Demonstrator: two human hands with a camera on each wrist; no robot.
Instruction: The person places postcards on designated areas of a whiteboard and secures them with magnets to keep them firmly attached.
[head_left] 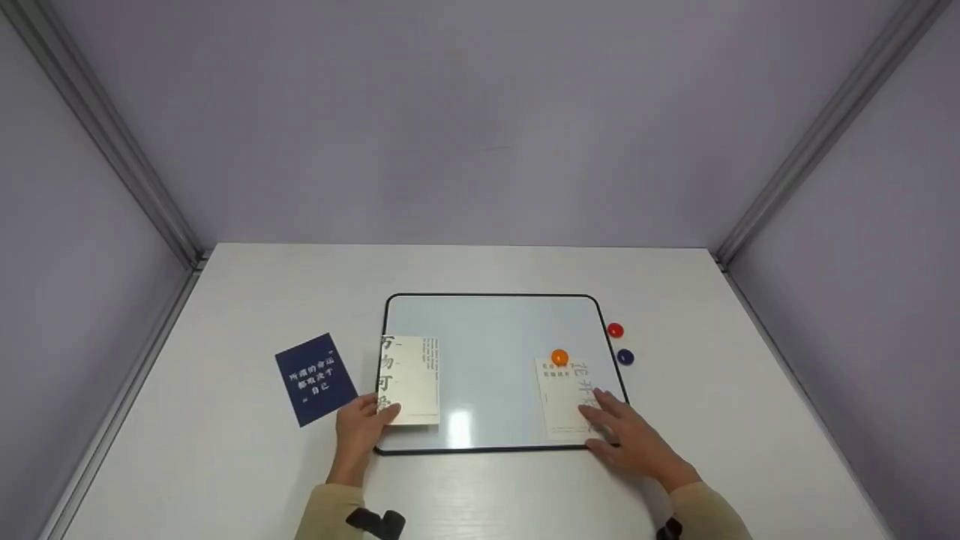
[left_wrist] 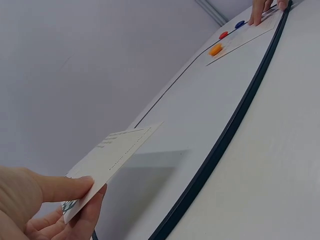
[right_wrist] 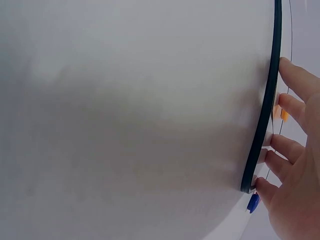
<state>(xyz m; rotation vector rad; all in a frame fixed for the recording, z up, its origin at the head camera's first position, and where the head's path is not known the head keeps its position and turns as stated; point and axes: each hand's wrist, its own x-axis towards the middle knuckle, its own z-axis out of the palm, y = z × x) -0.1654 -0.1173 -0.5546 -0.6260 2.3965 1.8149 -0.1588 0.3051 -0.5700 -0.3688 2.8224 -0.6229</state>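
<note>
My left hand [head_left: 360,431] pinches a cream printed card [head_left: 415,379] at its lower left corner, thumb on top and fingers beneath. In the left wrist view that card [left_wrist: 117,152] is tilted, raised over the whiteboard [head_left: 487,352], and casts a shadow there. At the board's lower right, my right hand [head_left: 630,435] spreads its fingers over a second cream card [head_left: 562,401], fingertips on its right side. An orange round magnet [head_left: 559,358] sits at that card's top edge. The right wrist view shows the right hand's fingertips along the board's dark rim [right_wrist: 270,90].
A navy card [head_left: 316,380] with white writing lies left of the board, tilted, near my left hand. Outside the board's right edge are a red magnet [head_left: 616,330] and a dark blue magnet [head_left: 625,357]. Walls enclose the white table [head_left: 465,266] at the back and sides.
</note>
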